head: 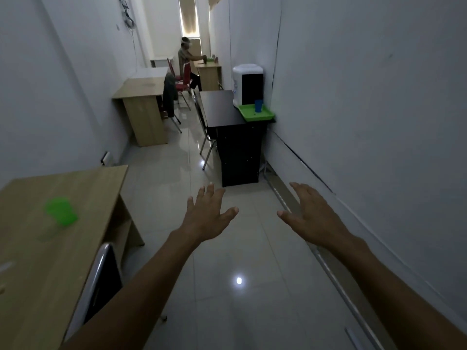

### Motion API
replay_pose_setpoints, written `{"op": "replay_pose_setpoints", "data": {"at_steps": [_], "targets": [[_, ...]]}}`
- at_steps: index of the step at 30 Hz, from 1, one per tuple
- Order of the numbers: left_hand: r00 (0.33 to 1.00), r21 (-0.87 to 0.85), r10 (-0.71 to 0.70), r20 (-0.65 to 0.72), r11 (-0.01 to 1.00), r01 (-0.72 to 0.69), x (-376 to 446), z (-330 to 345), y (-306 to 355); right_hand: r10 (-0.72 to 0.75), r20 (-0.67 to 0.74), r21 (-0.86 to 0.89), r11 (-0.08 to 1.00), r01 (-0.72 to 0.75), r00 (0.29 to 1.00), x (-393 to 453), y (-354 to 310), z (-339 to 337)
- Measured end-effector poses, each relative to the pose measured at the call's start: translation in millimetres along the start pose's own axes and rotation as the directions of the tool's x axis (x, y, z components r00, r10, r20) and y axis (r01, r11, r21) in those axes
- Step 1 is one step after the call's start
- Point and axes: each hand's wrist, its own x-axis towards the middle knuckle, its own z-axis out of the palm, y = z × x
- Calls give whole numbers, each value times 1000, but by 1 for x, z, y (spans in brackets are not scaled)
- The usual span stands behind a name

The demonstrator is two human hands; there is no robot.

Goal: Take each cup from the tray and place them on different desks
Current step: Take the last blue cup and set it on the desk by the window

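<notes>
Hands held out over the tiled floor (227, 311), left hand (207, 215) and right hand (313, 218), each grip spread apart, empty, touching nothing. Blurred green cup (61, 210) on near wooden tabletop (83, 188). Blue cup (258, 105) upright in green tray (249, 114) on black tabletop (219, 107) far ahead.

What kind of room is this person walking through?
Probably a small office or study room, long and narrow. Plain wooden desks with chairs line the left wall, a water dispenser stands on a black desk beside a green tray, and another person works at a far desk.
</notes>
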Motion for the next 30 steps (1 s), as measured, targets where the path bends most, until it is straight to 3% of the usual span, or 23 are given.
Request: {"op": "replay_pose_setpoints", "data": {"at_steps": [8,16,30], "targets": [[1000,-20,-13,-17,1000,12,182,-9,-5,-62,11,-49,997,63,998,188,36,-14],[975,-57,58,-214,996,-72,378,-12,-40,-41,16,-32,999,42,999,389,59,26],[999,37,41,-8,999,-40,717,-35,-108,61,-6,76,995,-61,998,721,88,59]]}}
